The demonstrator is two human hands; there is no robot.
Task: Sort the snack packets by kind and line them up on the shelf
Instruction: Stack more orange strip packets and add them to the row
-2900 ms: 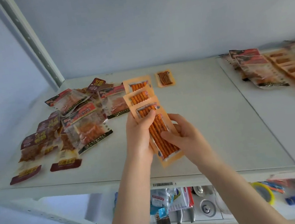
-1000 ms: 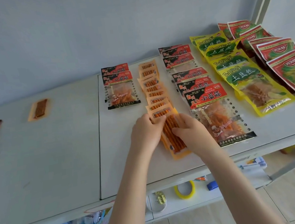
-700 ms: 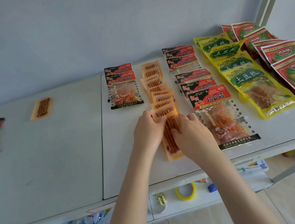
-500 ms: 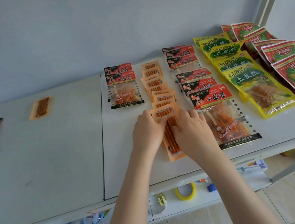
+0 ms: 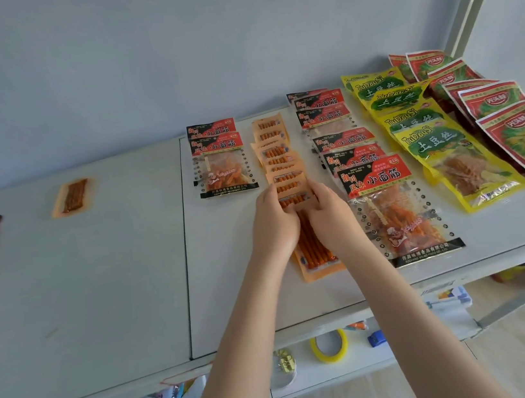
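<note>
Left hand [image 5: 274, 229] and right hand [image 5: 333, 222] side by side over near orange stick packet [image 5: 312, 252], fingers [image 5: 271, 199] of both curled, pinching its far edge, packet flat on shelf [image 5: 98, 289] at near end of orange row [image 5: 276, 153], red-label packet [image 5: 394, 210] just right.

Orange stick packets [image 5: 276, 153] overlapped in a column on shelf [image 5: 233, 287], red-black packets [image 5: 347, 139], yellow packets [image 5: 411, 117], red-green packets [image 5: 493, 99] alongside

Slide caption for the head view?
Left hand and right hand hold an orange stick-snack packet at the front of its row.
</note>
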